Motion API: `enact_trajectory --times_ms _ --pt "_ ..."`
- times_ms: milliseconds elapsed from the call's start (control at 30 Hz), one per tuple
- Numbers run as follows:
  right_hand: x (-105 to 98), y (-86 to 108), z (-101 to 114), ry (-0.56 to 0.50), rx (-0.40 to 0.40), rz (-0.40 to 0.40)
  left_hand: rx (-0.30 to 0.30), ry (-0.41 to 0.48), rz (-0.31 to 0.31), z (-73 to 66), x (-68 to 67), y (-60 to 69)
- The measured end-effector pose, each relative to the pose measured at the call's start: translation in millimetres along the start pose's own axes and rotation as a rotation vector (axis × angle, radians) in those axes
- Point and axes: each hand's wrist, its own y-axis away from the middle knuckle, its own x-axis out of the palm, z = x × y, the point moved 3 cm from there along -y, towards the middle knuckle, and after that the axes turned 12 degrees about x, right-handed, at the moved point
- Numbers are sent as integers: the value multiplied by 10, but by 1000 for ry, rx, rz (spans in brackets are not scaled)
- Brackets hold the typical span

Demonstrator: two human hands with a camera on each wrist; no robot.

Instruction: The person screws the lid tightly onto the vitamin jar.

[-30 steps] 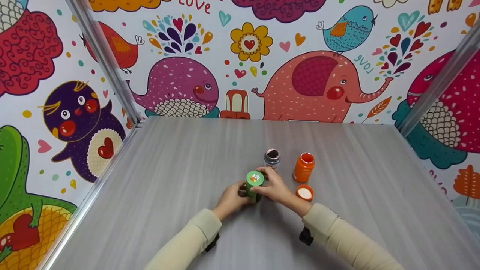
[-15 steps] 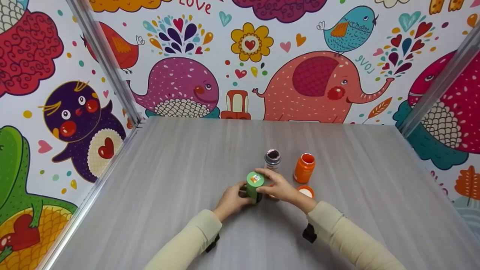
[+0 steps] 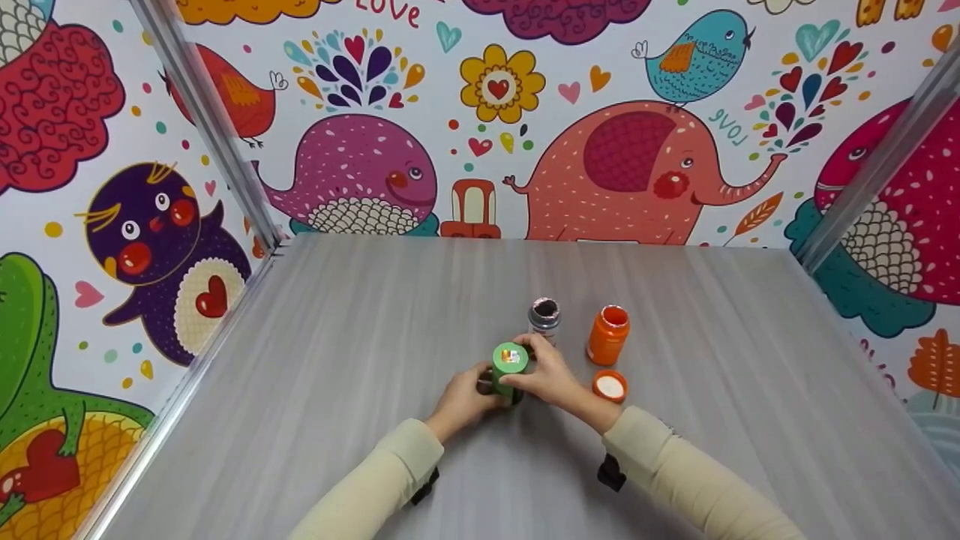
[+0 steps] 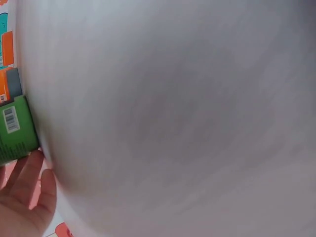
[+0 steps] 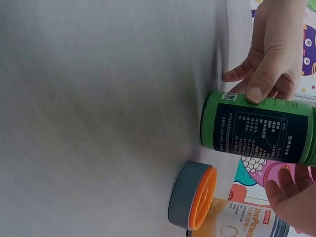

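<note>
A green bottle [image 3: 510,360] with a green lid stands upright on the table, its dark printed label facing the camera in the right wrist view [image 5: 256,129]. The left hand [image 3: 463,401] grips its lower part from the left, thumb on the near side [image 5: 276,54]. From the right, the right hand [image 3: 553,375] holds the lid between thumb and fingers. In the left wrist view the green bottle [image 4: 17,131] shows at the left edge, with the left hand [image 4: 24,197] against it. Part of the lid's far side is hidden.
Just behind the right hand stands an uncapped grey bottle [image 3: 544,319]; an uncapped orange bottle [image 3: 609,337] is to its right. An orange cap [image 3: 610,385] lies inside-up beside the right wrist. The right wrist view shows a grey cap [image 5: 183,192] with an orange inside.
The right hand shifted slightly right, its fingers loosening at the lid, then came back left onto it. The left hand and the green bottle have stayed in place.
</note>
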Motion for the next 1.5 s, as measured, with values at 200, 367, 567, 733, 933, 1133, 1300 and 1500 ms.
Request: enact_trajectory --times_ms 200,367,567,733,933,1133,1300,1500 --pt "-29 4 -21 -18 28 108 -6 -16 -1 -20 -1 2" --pt "-113 8 -15 30 6 239 -6 -33 -5 -14 -1 -7" --pt "-176 17 63 64 13 290 2 -46 -13 5 -2 -13" --pt "-200 90 271 69 -3 237 3 -42 -13 14 1 -14" --pt "-105 33 115 34 20 122 8 -26 -14 11 1 -14" --pt "-43 -29 -52 -11 62 104 3 -28 -16 7 0 -12" --pt "-78 -6 -31 45 -16 216 7 -26 -17 5 5 -9" --pt "-131 7 31 76 -74 298 13 -34 -13 -8 4 -1"
